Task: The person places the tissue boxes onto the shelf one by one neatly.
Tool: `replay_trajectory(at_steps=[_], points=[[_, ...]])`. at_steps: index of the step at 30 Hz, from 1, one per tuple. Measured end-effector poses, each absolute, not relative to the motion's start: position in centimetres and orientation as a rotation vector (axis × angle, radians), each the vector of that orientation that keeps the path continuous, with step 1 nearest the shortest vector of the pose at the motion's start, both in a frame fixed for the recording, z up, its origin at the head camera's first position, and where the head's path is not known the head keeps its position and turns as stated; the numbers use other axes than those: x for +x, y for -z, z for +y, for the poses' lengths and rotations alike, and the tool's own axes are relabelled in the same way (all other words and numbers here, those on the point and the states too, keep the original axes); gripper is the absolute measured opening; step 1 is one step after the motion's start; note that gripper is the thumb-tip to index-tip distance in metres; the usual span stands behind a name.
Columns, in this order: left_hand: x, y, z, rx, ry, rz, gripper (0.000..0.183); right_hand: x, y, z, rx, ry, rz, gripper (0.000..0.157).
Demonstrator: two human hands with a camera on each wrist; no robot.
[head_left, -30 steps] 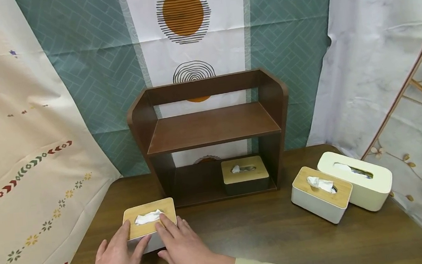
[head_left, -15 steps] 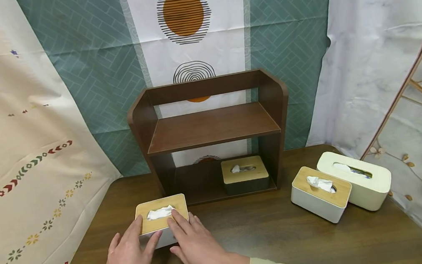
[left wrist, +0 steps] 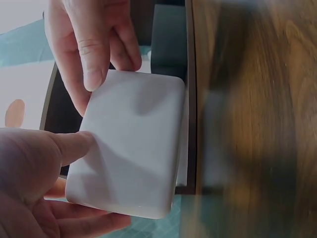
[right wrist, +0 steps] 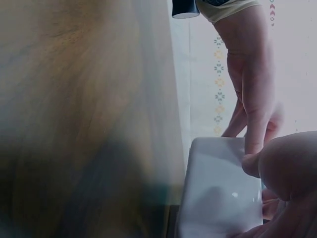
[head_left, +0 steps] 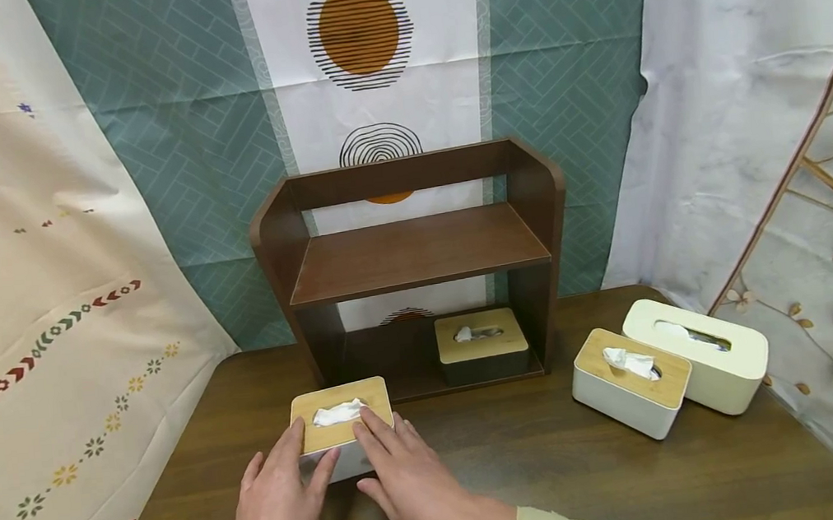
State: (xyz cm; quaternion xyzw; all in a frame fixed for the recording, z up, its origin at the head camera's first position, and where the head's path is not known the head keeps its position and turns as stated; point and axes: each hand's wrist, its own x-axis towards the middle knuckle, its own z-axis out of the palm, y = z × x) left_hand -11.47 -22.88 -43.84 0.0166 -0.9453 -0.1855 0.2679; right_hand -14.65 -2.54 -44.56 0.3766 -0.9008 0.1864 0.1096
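Ok so your left hand (head_left: 279, 493) and right hand (head_left: 415, 476) both grip the white, wood-lidded rectangular tissue box (head_left: 327, 433), which has just shifted right, so now it's in front of the left part of the dark-brown wooden two-tier shelf (head_left: 419, 251).

Left hand (head_left: 281, 496) and right hand (head_left: 419, 481) hold a wood-lidded white tissue box (head_left: 336, 440) at the brown bookshelf's (head_left: 419, 251) seven o'clock, contact with the desk (head_left: 523, 457) unclear. Inside, a dark tissue box (head_left: 483, 360) sits at five o'clock; at four stand a second white tissue box (head_left: 625, 399) and cream tissue box (head_left: 738, 360).
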Motion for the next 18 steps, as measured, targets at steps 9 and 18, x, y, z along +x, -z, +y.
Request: replay_trajectory(at_steps=[9,18], points=[[-12.3,43.6,-21.3,0.051,0.540,-2.629,0.070,-15.1,44.9,-1.1,1.066,-0.596,-2.646,0.066],[-13.8,44.0,-19.8,0.018,0.532,-2.621,0.068,-16.2,45.1,0.1,1.004,-0.623,-2.677,0.070]])
